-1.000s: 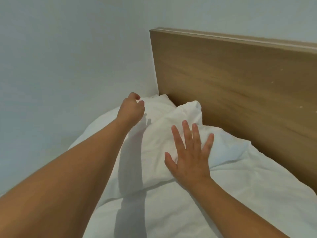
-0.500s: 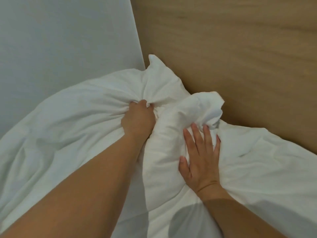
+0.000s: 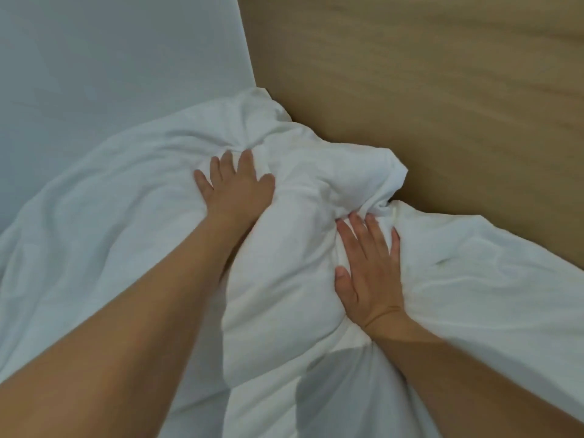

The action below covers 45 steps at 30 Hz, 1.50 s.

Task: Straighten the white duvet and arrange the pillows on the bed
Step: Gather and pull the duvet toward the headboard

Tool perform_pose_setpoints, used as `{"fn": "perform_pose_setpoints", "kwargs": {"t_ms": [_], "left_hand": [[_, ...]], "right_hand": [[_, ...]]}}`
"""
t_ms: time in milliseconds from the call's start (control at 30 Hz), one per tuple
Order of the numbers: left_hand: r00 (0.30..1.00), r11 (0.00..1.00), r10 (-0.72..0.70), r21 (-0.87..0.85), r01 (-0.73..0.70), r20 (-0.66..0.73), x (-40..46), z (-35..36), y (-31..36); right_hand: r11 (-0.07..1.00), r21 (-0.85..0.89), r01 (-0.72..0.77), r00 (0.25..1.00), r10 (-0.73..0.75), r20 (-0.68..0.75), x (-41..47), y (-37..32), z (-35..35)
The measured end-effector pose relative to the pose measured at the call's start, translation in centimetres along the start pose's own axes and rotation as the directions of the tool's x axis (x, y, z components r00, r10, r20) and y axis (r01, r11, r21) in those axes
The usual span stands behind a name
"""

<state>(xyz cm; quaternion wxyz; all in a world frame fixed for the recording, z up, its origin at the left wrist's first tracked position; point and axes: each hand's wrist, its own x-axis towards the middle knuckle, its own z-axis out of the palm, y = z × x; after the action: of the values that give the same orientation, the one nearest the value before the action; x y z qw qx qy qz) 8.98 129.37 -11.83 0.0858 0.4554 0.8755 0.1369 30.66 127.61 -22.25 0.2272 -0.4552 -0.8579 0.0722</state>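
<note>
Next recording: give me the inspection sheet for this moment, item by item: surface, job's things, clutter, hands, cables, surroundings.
Surface: bed, covered in rumpled white bedding; no bare mattress shows.
Job's things: white pillow bunched up between the hands, its far corner against the headboard; white duvet creased, lying to both sides.
Clutter: nothing seen.
Hands: left hand pressed flat on the fabric at the pillow's left side, fingers spread; right hand laid flat on the pillow's right side, fingers straight.
Cables: nothing seen.
Surroundings: wooden headboard behind the bed; plain pale wall to the left.
</note>
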Motion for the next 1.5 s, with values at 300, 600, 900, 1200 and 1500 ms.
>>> {"fn": "perform_pose_setpoints", "kwargs": {"t_ms": [300, 600, 900, 1200, 1500], "left_hand": [[0.987, 0.954, 0.16, 0.252, -0.16, 0.022, -14.3, 4.3, -4.3], [0.992, 0.98, 0.059, 0.184, -0.079, 0.114, -9.8, 6.7, -4.5], [0.999, 0.972, 0.029, 0.236, -0.02, -0.038, -13.4, 6.2, -4.0], [0.988, 0.984, -0.119, -0.147, 0.104, -0.096, -25.4, 7.2, -1.4], [0.967, 0.968, -0.176, -0.146, 0.204, 0.186, -43.6, 10.6, -4.5]], "right_hand": [[0.998, -0.04, -0.057, 0.977, 0.064, 0.202, 4.7, 2.2, 0.3], [0.994, -0.103, -0.04, 0.98, 0.059, 0.188, 7.0, 1.7, -0.1], [0.979, -0.203, 0.035, 0.992, -0.009, 0.127, -0.2, -0.5, -6.2], [0.98, -0.194, 0.039, 0.966, 0.012, 0.257, -10.3, -0.1, -11.3], [0.973, -0.213, 0.088, 0.891, 0.018, 0.454, -22.5, -2.8, -18.4]]}}
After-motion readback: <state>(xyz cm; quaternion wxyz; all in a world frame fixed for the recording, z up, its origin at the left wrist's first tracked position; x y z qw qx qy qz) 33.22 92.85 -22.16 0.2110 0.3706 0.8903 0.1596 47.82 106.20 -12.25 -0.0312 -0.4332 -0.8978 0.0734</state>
